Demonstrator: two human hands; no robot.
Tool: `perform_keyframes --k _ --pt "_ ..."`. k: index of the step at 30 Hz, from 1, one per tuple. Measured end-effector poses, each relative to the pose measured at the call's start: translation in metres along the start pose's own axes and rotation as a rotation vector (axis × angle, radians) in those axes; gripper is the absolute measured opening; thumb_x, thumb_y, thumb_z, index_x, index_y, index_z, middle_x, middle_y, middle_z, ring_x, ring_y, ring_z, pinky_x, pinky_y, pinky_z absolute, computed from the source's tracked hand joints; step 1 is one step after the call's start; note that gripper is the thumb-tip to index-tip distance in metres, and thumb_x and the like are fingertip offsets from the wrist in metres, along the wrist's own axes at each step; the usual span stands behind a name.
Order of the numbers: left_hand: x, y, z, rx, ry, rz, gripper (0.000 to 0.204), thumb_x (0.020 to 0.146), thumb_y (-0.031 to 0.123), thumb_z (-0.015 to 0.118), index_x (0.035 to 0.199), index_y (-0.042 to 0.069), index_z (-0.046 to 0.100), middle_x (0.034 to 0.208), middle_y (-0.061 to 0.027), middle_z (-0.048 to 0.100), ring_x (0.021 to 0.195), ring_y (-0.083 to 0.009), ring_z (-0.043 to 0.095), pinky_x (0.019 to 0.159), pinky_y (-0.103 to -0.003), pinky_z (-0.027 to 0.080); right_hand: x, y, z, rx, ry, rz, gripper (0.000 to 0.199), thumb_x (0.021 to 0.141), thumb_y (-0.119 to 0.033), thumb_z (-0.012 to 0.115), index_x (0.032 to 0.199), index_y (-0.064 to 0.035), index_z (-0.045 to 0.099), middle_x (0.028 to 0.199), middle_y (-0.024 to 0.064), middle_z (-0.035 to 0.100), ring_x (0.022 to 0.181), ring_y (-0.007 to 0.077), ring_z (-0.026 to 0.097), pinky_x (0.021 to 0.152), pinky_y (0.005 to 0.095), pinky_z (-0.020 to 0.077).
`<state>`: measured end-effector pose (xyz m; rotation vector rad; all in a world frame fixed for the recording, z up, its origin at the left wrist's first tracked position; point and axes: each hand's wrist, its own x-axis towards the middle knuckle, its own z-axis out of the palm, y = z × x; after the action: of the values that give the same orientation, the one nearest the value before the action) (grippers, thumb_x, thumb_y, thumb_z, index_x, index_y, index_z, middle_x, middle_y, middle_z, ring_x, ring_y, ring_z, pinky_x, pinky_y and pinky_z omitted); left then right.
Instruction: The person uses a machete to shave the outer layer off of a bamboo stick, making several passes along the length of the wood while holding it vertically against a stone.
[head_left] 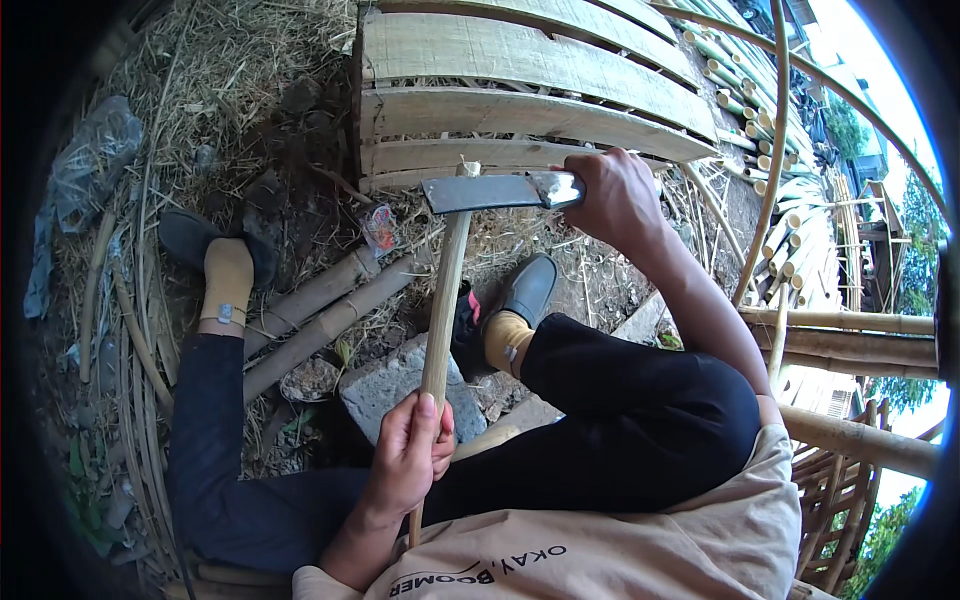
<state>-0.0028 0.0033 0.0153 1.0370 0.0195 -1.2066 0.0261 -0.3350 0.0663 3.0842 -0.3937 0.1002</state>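
My left hand (408, 452) is closed around the lower part of a slim wooden stick (446, 290), which slants up and away from my body. A broad-bladed knife (484, 193), like a machete, is gripped in my right hand (618, 200). Its grey blade lies across the stick just below the far tip, and the edge seems to touch the wood, though I cannot tell how deep. The knife's handle is mostly hidden inside my fist. Behind the stick's lower half sits a grey stone block (385, 385) between my legs.
A slatted wooden pallet (540, 110) lies just beyond the knife. Bamboo poles (330, 315) rest on the straw-covered ground by my feet. Stacked cut bamboo (785, 245) and a bamboo rail (860, 440) stand at the right. Clear plastic (95, 160) lies far left.
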Motion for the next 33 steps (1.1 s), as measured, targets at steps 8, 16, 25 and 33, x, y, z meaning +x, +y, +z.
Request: perform_keyframes --k 8,16,25,33 --pt "-0.009 0.002 -0.001 0.059 0.007 0.006 0.038 0.109 0.037 0.038 0.088 0.007 0.047 0.059 0.0058 0.036 0.046 -0.001 0.03 0.04 -0.019 0.025 0.004 0.075 -0.014 -0.189 0.275 0.091 0.016 0.088 -0.014 0.066 0.076 -0.0035 0.071 0.057 0.0083 0.063 0.045 0.017 0.058 0.044 0.0347 0.0458" --pt "0.004 0.0 -0.007 0.02 0.04 -0.016 0.037 0.109 0.037 0.039 0.089 0.007 0.048 0.061 0.0065 0.036 0.047 -0.0008 0.03 0.042 -0.019 0.023 -0.006 0.015 -0.014 0.05 -0.007 -0.04 0.009 0.071 -0.011 0.068 0.078 -0.0049 0.07 0.063 0.0138 0.066 0.061 0.032 0.069 0.063 0.0444 0.0558" --pt "0.001 -0.001 0.004 0.016 0.012 -0.023 0.035 0.109 0.034 0.04 0.089 0.006 0.049 0.061 0.006 0.037 0.049 -0.0009 0.032 0.043 -0.019 0.026 -0.011 -0.012 0.017 0.134 -0.056 -0.061 0.018 0.065 -0.012 0.066 0.079 -0.0026 0.071 0.067 0.0205 0.065 0.07 0.0395 0.068 0.068 0.047 0.0547" --pt "-0.005 -0.002 0.009 0.115 0.086 0.016 0.035 0.109 0.03 0.04 0.087 0.005 0.048 0.061 0.0051 0.038 0.049 -0.0017 0.033 0.043 -0.02 0.026 -0.007 -0.007 0.017 0.121 -0.069 0.001 0.019 0.062 -0.009 0.067 0.079 -0.003 0.072 0.07 0.0211 0.067 0.07 0.0394 0.068 0.069 0.0458 0.0554"
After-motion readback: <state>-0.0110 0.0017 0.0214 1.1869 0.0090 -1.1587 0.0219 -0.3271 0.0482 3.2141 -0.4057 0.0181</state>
